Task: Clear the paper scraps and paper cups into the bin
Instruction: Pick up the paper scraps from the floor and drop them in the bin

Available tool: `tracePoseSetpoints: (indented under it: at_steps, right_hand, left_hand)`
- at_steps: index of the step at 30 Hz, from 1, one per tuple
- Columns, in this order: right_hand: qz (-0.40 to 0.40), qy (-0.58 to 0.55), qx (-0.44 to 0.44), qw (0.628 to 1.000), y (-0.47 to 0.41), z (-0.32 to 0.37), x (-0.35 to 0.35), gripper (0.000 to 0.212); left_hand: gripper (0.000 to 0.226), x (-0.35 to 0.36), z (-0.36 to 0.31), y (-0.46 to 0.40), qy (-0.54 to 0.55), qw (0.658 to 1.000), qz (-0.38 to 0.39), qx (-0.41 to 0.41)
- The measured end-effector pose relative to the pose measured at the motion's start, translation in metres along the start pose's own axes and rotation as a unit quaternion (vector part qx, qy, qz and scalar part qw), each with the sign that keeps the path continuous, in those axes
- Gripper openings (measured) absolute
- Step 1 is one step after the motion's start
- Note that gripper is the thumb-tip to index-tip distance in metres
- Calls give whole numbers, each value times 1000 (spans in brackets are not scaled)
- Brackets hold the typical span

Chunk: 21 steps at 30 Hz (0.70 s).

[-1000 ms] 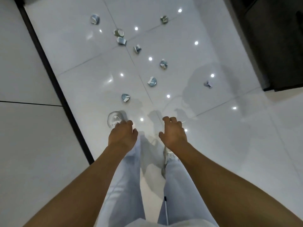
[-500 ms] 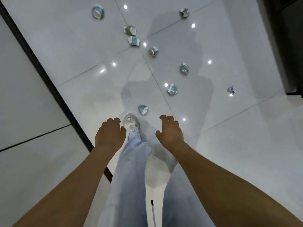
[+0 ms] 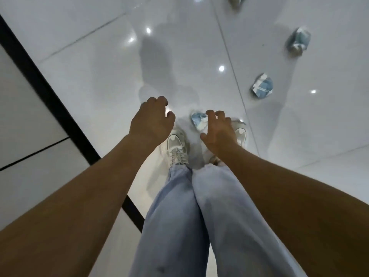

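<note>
Reaching down with the right hand [image 3: 218,134], I have its fingers spread and loosely curled just over the nearest crumpled cup [image 3: 198,121], which lies on the glossy tiled floor [image 3: 99,80] right at the toes of my shoes [image 3: 176,143]. Nothing is gripped yet. The left hand [image 3: 152,119] hangs beside it, fingers loosely curled and holding nothing. Two more crumpled cups [image 3: 262,88] lie farther out along the tile seam, well apart from my hands. I judge the cup is feather-light, soft and already crushed, so it gives under any squeeze; a light pinch across its folded body should do, though it may skate on the slick tile. Compared with half a second earlier, the cup sat ahead of my foot; now both feet stand together and my right hand is over it. No bin is in view.
</note>
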State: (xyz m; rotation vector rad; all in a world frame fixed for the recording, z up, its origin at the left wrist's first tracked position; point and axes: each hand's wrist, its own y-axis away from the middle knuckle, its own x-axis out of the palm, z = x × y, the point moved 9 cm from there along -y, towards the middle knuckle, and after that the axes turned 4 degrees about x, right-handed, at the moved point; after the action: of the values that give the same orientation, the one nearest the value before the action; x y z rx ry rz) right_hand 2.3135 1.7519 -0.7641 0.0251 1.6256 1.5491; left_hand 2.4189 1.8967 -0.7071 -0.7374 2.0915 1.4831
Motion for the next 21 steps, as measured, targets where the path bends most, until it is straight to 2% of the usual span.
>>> tracePoseSetpoints:
  at_steps: [6, 9, 11, 15, 21]
  right_hand:
    - [7, -3, -5, 1000, -96, 12, 97, 62]
    - [-33, -4, -5, 999, -116, 6, 123, 58]
    - [-52, -27, -19, 998, -120, 2, 129, 52]
    - [-27, -69, -50, 996, -110, 0, 126, 58]
    - [-40, -146, -88, 985, -49, 9, 66, 69]
  left_hand:
    - [38, 91, 67, -55, 13, 999, 37, -19]
    - [38, 125, 86, -68, 17, 998, 60, -27]
    - [38, 139, 91, -72, 20, 997, 74, -32]
    - [37, 139, 79, -75, 51, 994, 83, -46]
    - [34, 98, 26, -61, 147, 983, 80, -78]
